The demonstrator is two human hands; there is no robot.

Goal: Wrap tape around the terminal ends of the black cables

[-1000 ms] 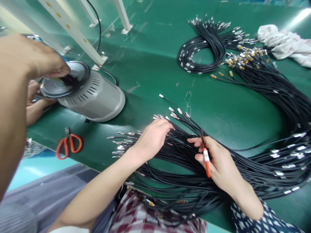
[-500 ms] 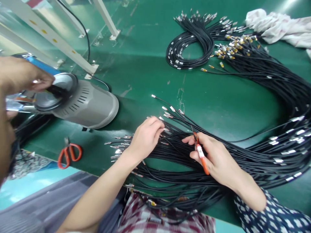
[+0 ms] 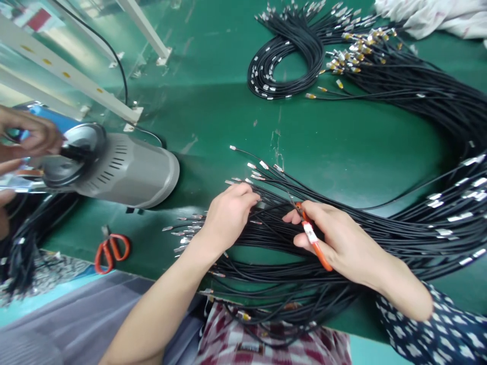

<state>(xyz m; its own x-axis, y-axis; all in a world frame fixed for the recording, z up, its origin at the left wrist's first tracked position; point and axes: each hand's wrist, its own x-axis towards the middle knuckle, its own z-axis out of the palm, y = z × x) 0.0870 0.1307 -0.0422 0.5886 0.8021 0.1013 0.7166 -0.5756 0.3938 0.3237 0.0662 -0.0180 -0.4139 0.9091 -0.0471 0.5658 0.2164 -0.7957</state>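
Note:
My left hand is closed in a pinch at the end of a black cable, over a thick bundle of black cables. Its fingertips partly hide the cable's tip. Orange-handled cutters with a white label are gripped in my right hand, their dark, narrow jaws pointing up and left over the same bundle. Just beyond my left fingers lie several loose cable ends with white tags. More tagged ends stick out to the left beneath my left wrist.
A grey melting-pot-like machine lies at left; a co-worker's hand is at its black handle. Red-handled scissors rest near the table edge. Farther back are a coiled cable bundle, yellow-tipped cables and a white cloth.
The view has shifted slightly. The co-worker's hand at the machine has changed pose, and another hand shows beside it. My hands keep nearly the same places and grips.

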